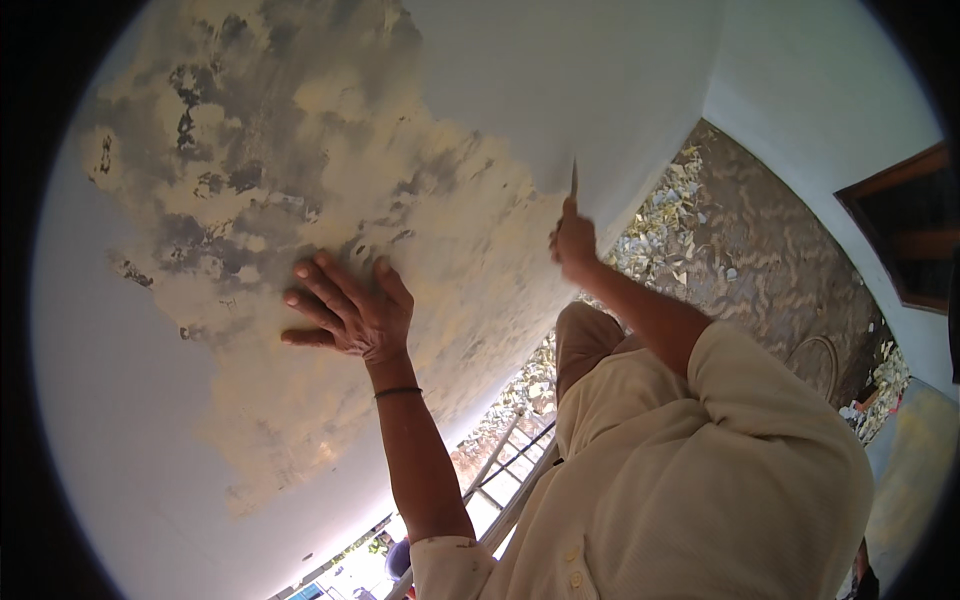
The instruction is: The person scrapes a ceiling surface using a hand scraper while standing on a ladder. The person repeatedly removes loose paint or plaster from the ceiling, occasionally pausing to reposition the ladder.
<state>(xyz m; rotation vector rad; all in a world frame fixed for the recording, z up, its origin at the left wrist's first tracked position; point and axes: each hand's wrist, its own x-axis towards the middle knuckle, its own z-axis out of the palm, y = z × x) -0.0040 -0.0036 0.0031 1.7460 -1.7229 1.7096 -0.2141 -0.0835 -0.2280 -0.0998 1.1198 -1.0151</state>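
Observation:
My left hand (348,310) lies with fingers spread against the wall, on a wide patch of bared surface (330,120) in mottled yellow and grey. Farther right, my right hand (575,243) is closed round a scraper (574,178), its thin blade seen edge-on and pointing away from me. The blade is by the border where the bared patch meets smooth pale paint (560,70); whether it touches the wall I cannot tell. Most of the handle is hidden in my fist.
A ladder (505,460) stands below, near my body. Pale paint flakes (665,225) litter the brown ground along the wall's foot. A second pale wall (800,90) at the right has a dark, wood-framed window (910,230). A curved loop (830,350) lies on the ground.

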